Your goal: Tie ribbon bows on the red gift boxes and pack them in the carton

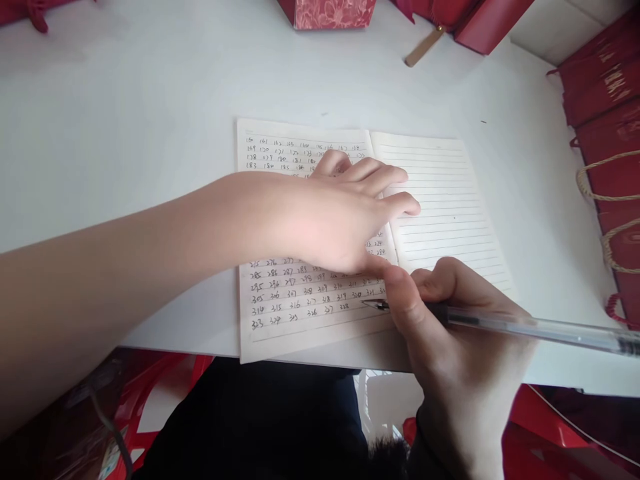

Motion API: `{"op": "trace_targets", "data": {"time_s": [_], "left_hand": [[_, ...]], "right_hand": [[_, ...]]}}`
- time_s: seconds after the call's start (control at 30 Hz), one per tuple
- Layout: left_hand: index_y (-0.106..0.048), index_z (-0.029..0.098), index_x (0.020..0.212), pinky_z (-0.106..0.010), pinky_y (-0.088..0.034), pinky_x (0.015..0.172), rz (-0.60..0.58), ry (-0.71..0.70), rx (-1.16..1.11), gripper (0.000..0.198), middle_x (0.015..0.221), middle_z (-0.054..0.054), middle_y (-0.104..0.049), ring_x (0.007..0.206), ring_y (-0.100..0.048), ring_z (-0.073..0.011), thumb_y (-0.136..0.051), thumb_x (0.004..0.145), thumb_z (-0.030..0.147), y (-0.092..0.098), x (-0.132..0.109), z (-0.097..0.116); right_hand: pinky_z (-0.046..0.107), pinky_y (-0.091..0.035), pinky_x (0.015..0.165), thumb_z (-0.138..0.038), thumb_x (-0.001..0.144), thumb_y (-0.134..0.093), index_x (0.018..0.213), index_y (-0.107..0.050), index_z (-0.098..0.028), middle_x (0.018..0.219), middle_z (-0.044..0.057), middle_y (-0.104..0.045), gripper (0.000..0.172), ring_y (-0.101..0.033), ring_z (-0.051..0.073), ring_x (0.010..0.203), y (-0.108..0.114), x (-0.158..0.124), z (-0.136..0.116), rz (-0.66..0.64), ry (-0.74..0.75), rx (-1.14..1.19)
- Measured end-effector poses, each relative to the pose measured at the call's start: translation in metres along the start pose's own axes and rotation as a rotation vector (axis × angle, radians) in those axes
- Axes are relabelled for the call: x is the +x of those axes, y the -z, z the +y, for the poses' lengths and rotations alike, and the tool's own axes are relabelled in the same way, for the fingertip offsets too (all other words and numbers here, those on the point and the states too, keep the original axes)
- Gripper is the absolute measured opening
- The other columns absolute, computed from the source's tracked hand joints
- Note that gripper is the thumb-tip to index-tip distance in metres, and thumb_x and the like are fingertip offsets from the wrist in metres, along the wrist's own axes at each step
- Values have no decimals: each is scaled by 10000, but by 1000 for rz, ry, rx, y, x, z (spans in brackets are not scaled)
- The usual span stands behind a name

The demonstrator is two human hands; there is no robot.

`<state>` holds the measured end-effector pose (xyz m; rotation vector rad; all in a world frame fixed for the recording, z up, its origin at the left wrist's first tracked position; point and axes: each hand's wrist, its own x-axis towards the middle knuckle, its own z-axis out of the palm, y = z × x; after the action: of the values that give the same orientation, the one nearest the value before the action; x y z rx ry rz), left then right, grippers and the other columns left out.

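The left hand (350,213) lies spread, gripping nothing, on the lined notebook (425,230); the right hand (460,353) pinches a clear-barrelled pen (550,331), tip (370,304) just beyond 328 (344,307). Handwritten numbers (295,305) nearly fill the page (300,338) under the left hand; the page (445,200) past its fingertips (413,205) looks unwritten.

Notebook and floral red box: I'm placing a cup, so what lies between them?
In the head view, white tabletop lies between the notebook and the floral red box, with a faint mark near the notebook.
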<state>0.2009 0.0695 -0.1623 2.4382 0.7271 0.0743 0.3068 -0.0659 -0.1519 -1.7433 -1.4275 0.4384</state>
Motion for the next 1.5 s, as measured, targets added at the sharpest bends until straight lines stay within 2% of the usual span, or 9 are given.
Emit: {"op": "trace_targets", "data": {"time_s": [0.13,0.3,0.47,0.63,0.8,1.0,1.2,1.37,1.5], "left_hand": [[-525,326,1174,-528,-183,1075,21,-22,-35,568,1299,27,-429,1353,-217,-378,-569,674,593,-2,-1,-2],[-492,303,1238,-574,-127,1071,1,-45,-11,596,1339,-9,-426,1346,-199,-393,-531,713,581,1,-4,-1],[-464,296,1286,-564,-98,1096,-59,-47,-3,616,1447,-43,-349,1361,-195,-368,-546,740,571,7,-10,2],[-385,240,1369,-550,-90,1106,-147,-56,55,643,1534,-102,-204,1402,-147,-325,-485,817,554,17,-16,8],[-362,261,1380,-530,-102,1110,-162,-43,77,664,1543,-74,-190,1420,-117,-289,-493,803,562,22,-16,1],[-448,277,1311,-489,-139,1117,-52,-49,129,688,1506,-49,-299,1388,-235,-275,-561,728,623,16,-16,-2],[-515,217,1243,-468,-254,1078,195,-74,219,514,1409,-74,-460,1301,-400,-263,-525,822,512,0,-28,6],[-556,157,1171,-355,-364,1036,254,-97,196,396,1305,-92,-557,1222,-499,-228,-516,854,391,-4,-52,8],[-583,179,1120,-325,-367,1049,281,-85,162,318,1327,-73,-539,1240,-487,-207,-444,898,358,-5,-75,4]], "right_hand": [[208,-240,334,-294,837,-653,539,-386,-199,457,-62,-392,411,-330,75,388,0,0,-1,-12,-20,43],[209,-246,336,-374,835,-666,615,-533,-199,453,-65,-434,311,-336,75,360,2,0,0,-3,-51,88],[202,-215,334,-402,841,-650,543,-451,-186,432,-63,-386,419,-297,66,360,3,-1,3,-24,-58,117],[197,-202,343,-412,816,-649,575,-483,-186,445,-53,-400,370,-333,78,381,-1,-4,8,-37,-107,213],[196,-239,369,-467,785,-665,551,-432,-185,444,-45,-414,434,-346,81,392,-7,-7,12,1,-201,386],[174,-225,374,-491,754,-685,565,-327,-202,430,-73,-352,497,-339,70,397,-9,-3,15,202,-344,725],[172,-207,354,-531,733,-694,574,-385,-195,387,-90,-328,483,-304,53,350,-13,2,18,170,-243,819],[171,-181,332,-523,659,-730,573,-361,-208,388,-89,-349,493,-300,53,334,-11,4,15,131,-196,910],[167,-181,321,-487,637,-731,598,-364,-213,413,-75,-411,459,-321,60,343,-11,2,5,121,-174,930]]}}
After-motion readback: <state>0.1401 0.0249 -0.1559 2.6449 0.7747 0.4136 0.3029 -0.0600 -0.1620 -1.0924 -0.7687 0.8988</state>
